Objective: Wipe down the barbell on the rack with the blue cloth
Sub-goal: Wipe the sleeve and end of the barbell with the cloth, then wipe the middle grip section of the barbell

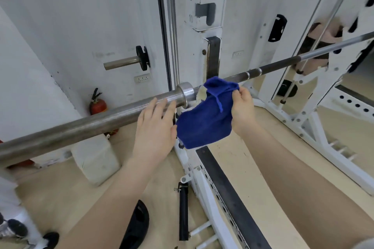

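The steel barbell [87,125] lies across the white rack [204,26], its thick sleeve running to the lower left and its thin shaft [283,63] to the upper right. My right hand [242,105] pinches the upper edge of the blue cloth [204,121], which hangs in front of the bar just right of the collar [185,93]. My left hand [155,127] is flat, fingers straight, over the sleeve beside the cloth's left edge. The cloth hides the bar where it sits in the rack.
A red fire extinguisher [97,105] stands by the wall. A white canister [97,159] sits on the wooden floor under the sleeve. A black pin [183,210] and a dark plate [137,226] lie near the rack's base. A peg [125,61] sticks out of the wall panel.
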### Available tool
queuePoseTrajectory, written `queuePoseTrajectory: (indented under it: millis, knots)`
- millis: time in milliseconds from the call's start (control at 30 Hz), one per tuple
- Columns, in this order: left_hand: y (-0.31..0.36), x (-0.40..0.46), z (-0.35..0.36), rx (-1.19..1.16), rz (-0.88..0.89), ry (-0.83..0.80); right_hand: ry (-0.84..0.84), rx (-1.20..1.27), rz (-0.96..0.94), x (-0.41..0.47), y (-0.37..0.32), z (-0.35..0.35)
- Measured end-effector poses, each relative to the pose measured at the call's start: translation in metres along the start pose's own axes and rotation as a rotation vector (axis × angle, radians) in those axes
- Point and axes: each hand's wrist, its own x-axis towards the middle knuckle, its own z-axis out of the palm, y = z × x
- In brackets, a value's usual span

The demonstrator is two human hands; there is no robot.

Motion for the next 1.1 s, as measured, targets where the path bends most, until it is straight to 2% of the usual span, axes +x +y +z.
queuePoseTrajectory:
  millis: [167, 333, 433, 633, 767, 900, 1000, 1100]
  knots:
    - [0.055, 0.003, 0.022, -0.076, 0.064, -0.098, -0.073, -0.019, 0.078, 0.004, -0.005, -0.054]
    - [0.113, 0.004, 0.044, -0.087, 0.057, -0.144, -0.083, 0.136, 0.181, 0.022, -0.012, -0.109]
    - [0.143, -0.002, 0.055, -0.092, 0.013, -0.156, -0.106, 0.150, 0.213, 0.037, -0.017, -0.133]
    - [0.180, -0.008, 0.057, -0.109, -0.142, -0.089, -0.264, 0.088, 0.214, 0.042, -0.018, -0.154]
    - [0.184, -0.004, 0.043, -0.071, -0.186, -0.063, -0.233, 0.065, 0.255, 0.045, -0.024, -0.138]
    - [0.161, 0.024, 0.034, 0.051, -0.193, -0.058, -0.163, 0.162, 0.273, 0.058, -0.034, -0.109]
    - [0.138, 0.052, 0.028, 0.146, -0.229, -0.004, -0.146, 0.250, 0.214, 0.069, -0.047, -0.088]
    - [0.118, 0.083, 0.027, 0.207, -0.352, 0.003, -0.192, 0.222, 0.050, 0.079, -0.067, -0.070]
